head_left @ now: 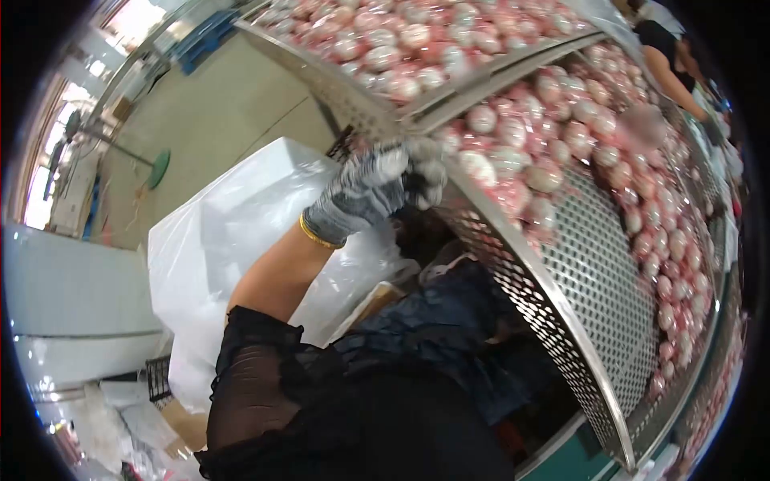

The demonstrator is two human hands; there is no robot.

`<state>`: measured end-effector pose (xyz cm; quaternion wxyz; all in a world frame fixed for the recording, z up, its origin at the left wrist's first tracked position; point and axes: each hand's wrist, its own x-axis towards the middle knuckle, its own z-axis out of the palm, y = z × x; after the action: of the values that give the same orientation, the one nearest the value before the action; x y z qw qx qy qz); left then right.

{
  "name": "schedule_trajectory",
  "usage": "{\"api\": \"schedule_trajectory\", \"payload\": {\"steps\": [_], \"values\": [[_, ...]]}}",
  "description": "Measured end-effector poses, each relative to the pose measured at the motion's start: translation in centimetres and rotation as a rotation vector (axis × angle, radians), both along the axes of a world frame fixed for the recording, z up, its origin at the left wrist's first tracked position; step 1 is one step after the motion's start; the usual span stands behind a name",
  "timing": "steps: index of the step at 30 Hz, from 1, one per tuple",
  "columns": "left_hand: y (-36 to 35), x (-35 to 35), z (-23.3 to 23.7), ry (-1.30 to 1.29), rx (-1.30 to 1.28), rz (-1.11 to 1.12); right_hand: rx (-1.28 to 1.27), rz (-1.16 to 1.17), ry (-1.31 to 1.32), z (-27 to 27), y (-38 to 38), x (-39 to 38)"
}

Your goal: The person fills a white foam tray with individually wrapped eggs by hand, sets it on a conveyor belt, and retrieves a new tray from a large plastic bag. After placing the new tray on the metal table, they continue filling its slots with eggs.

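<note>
My left hand [381,184], in a grey knitted glove with a yellow cuff, is at the near corner of a perforated metal tray [529,264]. Its fingers are curled in; whether anything lies between them is hidden. Many round, pale items with red streaks [577,132], wrapped in clear film, lie in the tray along its back and right side. Bare perforated metal shows in the tray's middle. Behind it, a second metal tray [321,76] holds more of the same items. My right hand does not show.
A large white plastic-covered bundle [233,216] stands left of my arm. A co-worker [670,64] is at the upper right, beyond the trays. A stand with a green base [159,169] and a blue pallet [196,44] are on the floor at the upper left.
</note>
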<state>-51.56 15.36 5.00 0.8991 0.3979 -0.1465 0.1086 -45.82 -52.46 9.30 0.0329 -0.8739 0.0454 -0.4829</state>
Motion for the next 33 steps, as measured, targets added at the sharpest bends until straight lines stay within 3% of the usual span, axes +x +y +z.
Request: {"api": "schedule_trajectory", "payload": {"steps": [3, 4, 5, 6, 7, 8, 10, 12, 13, 14, 16, 18, 20, 21, 24, 26, 28, 30, 31, 33], "values": [[1.5, -4.8, -3.3, 0.237, 0.092, 0.014, -0.192, 0.191, 0.018, 0.4, 6.0, 1.6], [2.1, -6.3, -4.5, 0.41, 0.261, 0.008, -0.243, 0.265, 0.021, 0.5, 8.0, 2.1], [2.6, -7.6, -5.6, 0.652, 0.435, -0.072, -0.284, 0.352, 0.03, 0.7, 9.7, 2.4], [2.8, -9.5, -9.9, 0.692, 0.518, -0.155, -0.328, 0.437, 0.035, 0.8, 11.4, 2.7], [2.7, -11.4, -12.0, 0.871, 0.494, -0.305, -0.359, 0.521, 0.04, 1.0, 12.8, 2.9], [3.4, -15.0, -19.0, 0.525, 0.631, -0.317, -0.385, 0.623, 0.054, 1.0, 14.3, 3.2], [0.4, -16.9, -18.7, 1.227, 0.651, -0.533, -0.423, 0.828, 0.086, 1.0, 17.1, 3.8], [-0.7, -18.0, -19.2, 1.599, 0.54, -0.32, -0.437, 1.087, 0.165, 0.4, 19.4, 4.9], [1.0, -20.3, -24.8, 1.347, 0.793, -0.131, -0.434, 1.23, 0.218, -0.6, 19.5, 5.7], [2.4, -21.0, -25.6, 1.307, 0.904, 0.074, -0.437, 1.368, 0.267, -1.8, 19.3, 6.8], [7.0, -21.1, -22.6, 1.267, 1.058, 0.598, -0.459, 1.46, 0.313, -0.6, 25.8, 4.9], [12.7, -21.9, -17.0, 1.106, 1.384, 1.15, -0.489, 1.458, 0.327, 1.4, 32.7, 2.5], [16.7, -23.2, -11.9, 0.949, 1.919, 1.609, -0.539, 1.443, 0.338, 1.5, 33.8, 2.1], [17.2, -23.3, -10.3, 1.07, 1.779, 1.686, -0.559, 1.427, 0.343, 1.4, 34.2, 2.0], [14.4, -21.9, -6.5, 1.108, 1.073, 1.524, -0.542, 1.384, 0.38, 1.1, 34.0, 1.8], [12.9, -22.1, -13.4, 0.658, 1.423, 1.593, -0.555, 1.362, 0.363, 0.9, 34.0, 1.5], [8.8, -21.2, -16.1, 0.742, 1.654, 1.281, -0.491, 1.372, 0.375, 0.8, 33.6, 1.0], [7.0, -21.3, -19.0, 1.24, 1.674, 0.709, -0.345, 1.415, 0.416, 0.1, 32.7, 0.4], [6.7, -21.7, -20.1, 1.368, 1.64, 0.541, -0.242, 1.503, 0.497, -0.5, 32.1, 0.2], [6.9, -21.9, -20.0, 1.449, 1.624, 0.502, -0.371, 1.579, 0.691, -1.2, 33.4, 0.3]]}}
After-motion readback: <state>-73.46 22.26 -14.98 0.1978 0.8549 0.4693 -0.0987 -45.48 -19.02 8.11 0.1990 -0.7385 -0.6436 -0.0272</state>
